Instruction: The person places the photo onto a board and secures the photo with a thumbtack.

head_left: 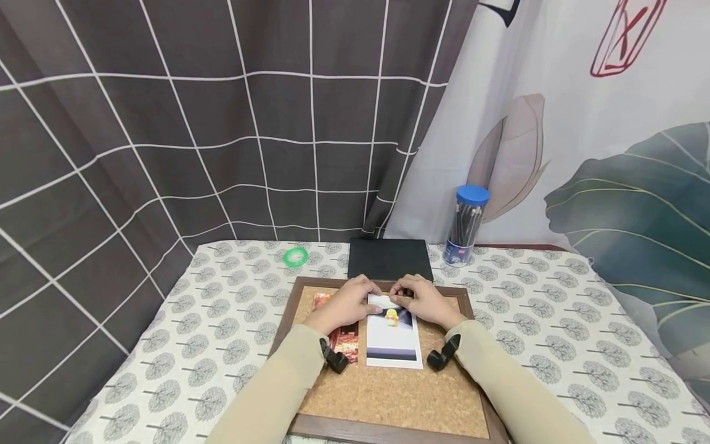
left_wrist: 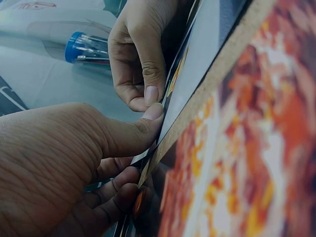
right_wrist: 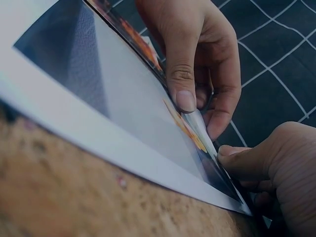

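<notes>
A white-bordered photo print (head_left: 391, 343) with a small yellow figure lies upright on the cork board (head_left: 399, 394), its far edge between my two hands. My left hand (head_left: 348, 302) pinches its far left part, the thumb on the printed face, as the right wrist view shows. At the far right corner my right hand (head_left: 426, 302) pinches the edge between thumb and curled fingers (right_wrist: 256, 160). Beneath my left wrist a red-orange picture (head_left: 346, 345) lies on the cork, partly hidden by the hand and sleeve.
A flat black box (head_left: 390, 258) lies just behind the board's brown frame. Right of it stands a clear jar of pens with a blue lid (head_left: 473, 195). A green tape roll (head_left: 296, 256) sits at the back left. Curtains hang behind the patterned tablecloth (head_left: 222, 345).
</notes>
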Demonstrator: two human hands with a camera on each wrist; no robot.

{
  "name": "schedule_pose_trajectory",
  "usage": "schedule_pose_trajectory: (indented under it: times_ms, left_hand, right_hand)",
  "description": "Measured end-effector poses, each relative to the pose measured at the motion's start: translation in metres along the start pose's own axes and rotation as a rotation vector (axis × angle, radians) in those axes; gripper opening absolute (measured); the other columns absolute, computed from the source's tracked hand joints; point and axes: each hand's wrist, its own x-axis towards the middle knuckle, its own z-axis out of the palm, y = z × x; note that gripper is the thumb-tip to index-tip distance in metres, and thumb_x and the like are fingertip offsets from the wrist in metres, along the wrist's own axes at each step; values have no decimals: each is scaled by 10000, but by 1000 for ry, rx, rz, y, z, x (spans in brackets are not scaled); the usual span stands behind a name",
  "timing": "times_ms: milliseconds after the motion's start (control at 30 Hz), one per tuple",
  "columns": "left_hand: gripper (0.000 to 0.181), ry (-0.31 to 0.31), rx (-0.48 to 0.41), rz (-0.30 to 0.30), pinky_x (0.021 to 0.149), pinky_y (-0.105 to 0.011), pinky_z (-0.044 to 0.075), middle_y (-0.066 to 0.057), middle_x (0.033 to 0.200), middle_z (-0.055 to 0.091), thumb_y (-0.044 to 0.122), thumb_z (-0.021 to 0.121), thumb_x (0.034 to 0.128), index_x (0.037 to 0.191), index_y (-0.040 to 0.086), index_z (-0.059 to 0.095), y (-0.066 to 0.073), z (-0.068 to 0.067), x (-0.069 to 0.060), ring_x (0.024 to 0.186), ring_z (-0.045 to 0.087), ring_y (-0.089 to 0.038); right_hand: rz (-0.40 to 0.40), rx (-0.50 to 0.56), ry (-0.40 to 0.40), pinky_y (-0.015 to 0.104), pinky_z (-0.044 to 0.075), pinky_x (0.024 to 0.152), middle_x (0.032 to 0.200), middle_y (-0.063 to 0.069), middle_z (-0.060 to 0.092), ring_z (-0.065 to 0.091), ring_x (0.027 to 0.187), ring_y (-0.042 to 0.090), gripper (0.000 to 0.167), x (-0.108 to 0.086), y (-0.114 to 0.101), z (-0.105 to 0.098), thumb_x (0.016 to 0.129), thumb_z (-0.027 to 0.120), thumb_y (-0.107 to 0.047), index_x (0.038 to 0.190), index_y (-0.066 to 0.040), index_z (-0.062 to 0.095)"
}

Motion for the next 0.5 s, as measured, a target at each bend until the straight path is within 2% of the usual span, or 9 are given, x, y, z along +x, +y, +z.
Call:
schedule_pose_trajectory:
  times_ms: [267,500]
  left_hand:
    - [310,-5,2,-2,996,-343,456,-7,1140,566,287,711,955,1212,117,684,1,0,1,1111,538,-177]
    - [311,-2,4,-2,994,-350,458,-13,1144,567,289,714,953,1209,115,685,1,-1,1,1110,537,-183]
  right_hand:
    - [89,23,7,315,422,691,815,-61,559,497,771,143,86,1,0,0,912,749,-201,884,-221,670]
    - [120,38,21,324,426,689,806,-42,567,505,760,154,91,3,-1,-1,896,763,-194,865,-211,679]
